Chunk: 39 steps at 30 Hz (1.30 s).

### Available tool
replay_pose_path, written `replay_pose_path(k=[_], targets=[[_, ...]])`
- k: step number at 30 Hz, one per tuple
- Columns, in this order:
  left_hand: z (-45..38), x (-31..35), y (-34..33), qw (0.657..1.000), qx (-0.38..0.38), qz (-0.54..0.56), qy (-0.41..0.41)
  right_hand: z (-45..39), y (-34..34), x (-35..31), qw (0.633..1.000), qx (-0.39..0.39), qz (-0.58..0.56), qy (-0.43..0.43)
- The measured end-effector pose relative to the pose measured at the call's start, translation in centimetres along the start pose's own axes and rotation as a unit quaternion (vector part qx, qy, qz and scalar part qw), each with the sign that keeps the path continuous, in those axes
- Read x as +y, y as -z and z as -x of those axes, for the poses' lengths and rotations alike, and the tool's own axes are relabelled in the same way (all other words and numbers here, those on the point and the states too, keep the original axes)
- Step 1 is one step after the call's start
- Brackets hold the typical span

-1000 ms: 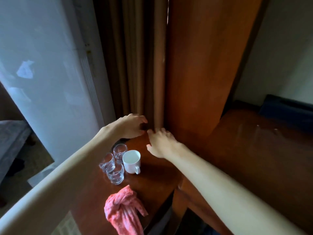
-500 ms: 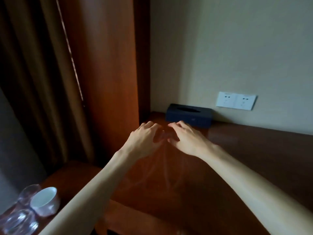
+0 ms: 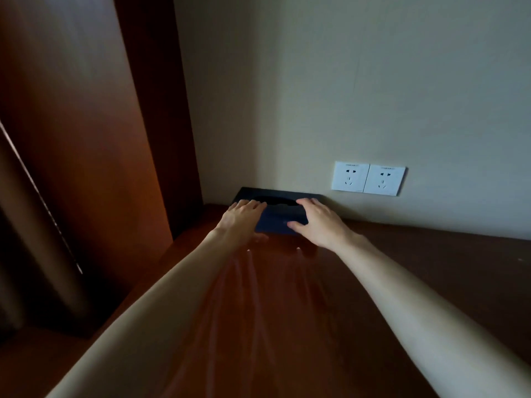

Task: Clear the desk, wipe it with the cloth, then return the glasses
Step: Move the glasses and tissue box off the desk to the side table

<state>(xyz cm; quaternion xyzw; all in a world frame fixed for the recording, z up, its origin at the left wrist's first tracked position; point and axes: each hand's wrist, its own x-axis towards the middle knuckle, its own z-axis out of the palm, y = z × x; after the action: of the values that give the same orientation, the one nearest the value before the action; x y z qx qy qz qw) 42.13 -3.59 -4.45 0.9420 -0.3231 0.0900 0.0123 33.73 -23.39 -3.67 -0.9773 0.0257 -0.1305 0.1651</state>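
tissue box (image 3: pixel 275 222) ends hidden under both hands, desk (image 3: pixel 416 282) cut off at bottom and right edges

No legible text on anything.

wall sockets (image 3: pixel 369 178) | wooden panel (image 3: pixel 80 139) | curtain (image 3: pixel 31 239)
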Motion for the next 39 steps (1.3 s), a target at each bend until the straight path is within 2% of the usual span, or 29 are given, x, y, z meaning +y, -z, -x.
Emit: replay_pose_path(k=[3,7,9,14,20,24,30,39], targets=[[-2.1,-1.5,-2.1,1.000,-0.006,0.023,-0.012,-2.1,-2.1,1.0,1.000,0.004,0.007,0.017],[-4.1,-2.3,-3.8,0.995,0.074,0.067,-0.013,-4.2,-4.4,1.6,0.998,0.030,0.029,0.040],[-4.8,-2.4,-4.1,0.993,0.089,0.078,-0.010,-4.9,-5.0,1.5,0.998,0.042,0.034,0.040],[-5.5,-1.9,-3.0,0.997,0.055,0.055,-0.005,-5.5,-4.7,1.0,0.999,0.029,0.033,0.017],[-3.4,-1.2,0.1,0.998,0.026,-0.052,-0.027,-3.5,-2.5,-1.8,0.996,0.004,0.083,0.013],[2.5,-3.0,3.2,0.996,0.058,-0.053,-0.038,-0.1,-0.8,-5.6,0.995,0.023,0.081,0.052],[16.3,-7.3,8.1,0.994,0.092,-0.044,-0.049,7.4,1.4,-14.4,0.985,0.032,0.037,0.168],[36.8,-15.0,11.0,0.994,0.063,-0.078,0.052,16.0,-3.8,-30.1,0.957,0.002,-0.013,0.290]])
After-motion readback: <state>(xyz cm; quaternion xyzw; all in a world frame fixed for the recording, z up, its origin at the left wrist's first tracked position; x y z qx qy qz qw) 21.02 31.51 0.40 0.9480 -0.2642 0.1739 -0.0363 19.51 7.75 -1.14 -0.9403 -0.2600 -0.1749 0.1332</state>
